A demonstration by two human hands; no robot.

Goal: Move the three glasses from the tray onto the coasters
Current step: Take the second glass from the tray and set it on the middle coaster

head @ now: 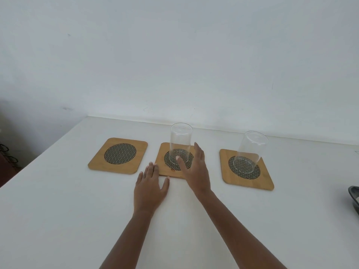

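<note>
Three square wooden coasters with round woven centres lie in a row on the white table. The left coaster is bare. A clear glass stands upright on the middle coaster. Another clear glass stands on the right coaster. My right hand is open just to the right of the middle glass, fingers spread, thumb in front of its base. My left hand rests flat on the table, fingertips at the middle coaster's front left edge. A third glass is not in view.
A grey tray edge pokes in at the far right of the table. The table's left edge runs diagonally, with dark objects beyond it. A white wall stands behind the table.
</note>
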